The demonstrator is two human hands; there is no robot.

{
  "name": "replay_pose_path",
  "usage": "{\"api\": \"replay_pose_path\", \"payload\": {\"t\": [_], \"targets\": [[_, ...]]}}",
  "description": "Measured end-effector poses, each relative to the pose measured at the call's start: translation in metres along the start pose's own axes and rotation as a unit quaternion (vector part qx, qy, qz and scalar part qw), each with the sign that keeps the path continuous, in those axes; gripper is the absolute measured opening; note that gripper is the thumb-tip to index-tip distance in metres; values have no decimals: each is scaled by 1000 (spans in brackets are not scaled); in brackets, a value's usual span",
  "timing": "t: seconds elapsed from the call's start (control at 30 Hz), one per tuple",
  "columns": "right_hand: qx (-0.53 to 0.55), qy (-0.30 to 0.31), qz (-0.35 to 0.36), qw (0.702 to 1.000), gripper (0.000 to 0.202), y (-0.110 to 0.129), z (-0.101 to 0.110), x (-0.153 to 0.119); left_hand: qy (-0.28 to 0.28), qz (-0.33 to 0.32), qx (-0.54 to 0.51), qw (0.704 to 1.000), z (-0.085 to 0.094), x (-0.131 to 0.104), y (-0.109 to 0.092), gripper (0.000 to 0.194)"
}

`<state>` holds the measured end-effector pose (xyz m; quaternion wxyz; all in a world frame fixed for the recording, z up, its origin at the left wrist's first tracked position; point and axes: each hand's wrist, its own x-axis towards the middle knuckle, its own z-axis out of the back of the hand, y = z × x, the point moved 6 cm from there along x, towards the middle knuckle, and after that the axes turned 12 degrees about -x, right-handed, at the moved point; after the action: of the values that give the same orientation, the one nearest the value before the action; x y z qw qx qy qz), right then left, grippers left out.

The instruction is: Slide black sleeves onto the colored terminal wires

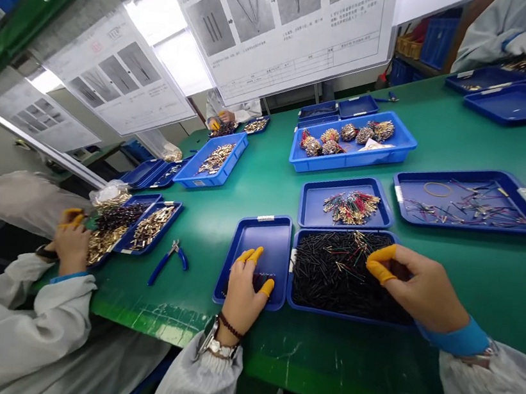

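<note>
My left hand (245, 291), with yellow finger cots on its tips, reaches into a blue tray (258, 232). Its thumb and fingers are apart, over a small bunch of dark thin pieces (259, 280) that the hand partly hides. At the right edge of the neighbouring tray, my right hand (420, 289) has thumb and forefinger pinched together; whatever is between them is too small to make out. Below it lies a heap of short black tubes (330, 277), with several thin wires with gold tips (357, 254) on top.
Behind stand a tray of gold-tipped coloured wires (351, 208), a tray of loose wires (478, 203) and a bin of bundled balls (354, 144). Blue-handled cutters (170, 262) lie left. A co-worker's hands (73, 243) work at trays of gold pieces. Instruction sheets (290, 26) hang above.
</note>
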<state>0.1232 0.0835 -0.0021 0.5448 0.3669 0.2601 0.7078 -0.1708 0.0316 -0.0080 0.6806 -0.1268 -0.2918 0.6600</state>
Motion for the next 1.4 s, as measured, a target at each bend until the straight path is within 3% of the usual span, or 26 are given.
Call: {"api": "replay_pose_path", "payload": {"t": [0.1,0.17,0.27,0.37,0.47,0.63,0.73,0.9,1.07,1.17,1.27,1.4], "targets": [[-213,42,58,975,11,-1,-10,-2,-11,-44,-32,998,-4,6,-32,43],[-295,45,83,951,15,-2,-17,-5,18,-85,-55,995,-16,12,-60,33],[-343,44,128,929,9,1,-25,-7,78,-144,-61,985,-39,22,-98,25],[-329,50,157,930,7,5,-26,-6,100,-177,-25,979,-57,32,-118,22],[-303,53,162,938,8,9,-22,-4,109,-188,6,976,-66,37,-122,20],[-272,44,171,946,13,13,-16,-2,129,-184,24,974,-64,38,-117,10],[-214,43,128,967,10,7,-10,1,125,-150,19,980,-59,38,-114,7],[-40,75,50,995,7,0,-7,3,91,-70,-88,990,-53,31,-110,10],[127,125,-37,983,12,-3,-14,2,79,-46,-155,984,-59,19,-114,10],[176,131,-42,975,11,2,-16,0,79,-46,-159,983,-62,13,-119,8],[204,109,-28,972,5,8,-16,-1,84,-47,-179,979,-63,6,-127,29],[223,39,-47,973,4,-1,-10,-2,49,-31,-217,974,-57,-7,-135,36]]}}
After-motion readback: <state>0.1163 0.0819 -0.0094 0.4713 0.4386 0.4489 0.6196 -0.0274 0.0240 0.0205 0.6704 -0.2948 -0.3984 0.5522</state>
